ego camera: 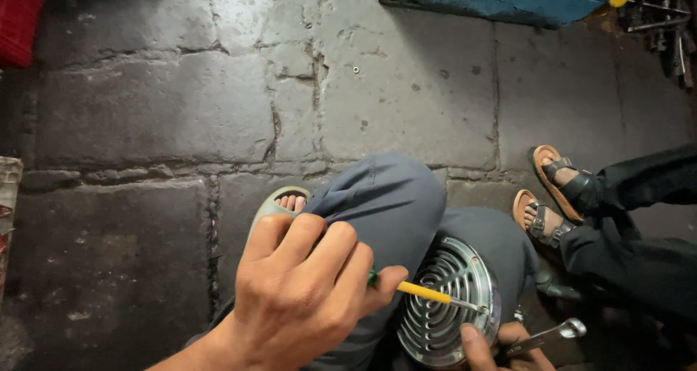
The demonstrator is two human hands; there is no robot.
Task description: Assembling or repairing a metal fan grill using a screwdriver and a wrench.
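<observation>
— How is the left hand (301, 298) set?

— Knuckles up, fingers curled tight round a screwdriver with a green grip and yellow shaft (423, 292). Its metal tip pokes in through the slots of the round silver metal grille (444, 306).

— Where does that grille sit?

— Just right of the left hand, propped against the grey-trousered knee (392, 197), slotted face up.

— And the right hand (501, 345)?

— Low at the bottom edge, mostly cut off. The thumb presses the grille's lower rim, and the fingers hold a steel wrench (548, 337) that points away to the right.

— Anyone nearby?

— A person's feet in brown sandals (555, 186) on the cracked stone floor (145, 109).
</observation>
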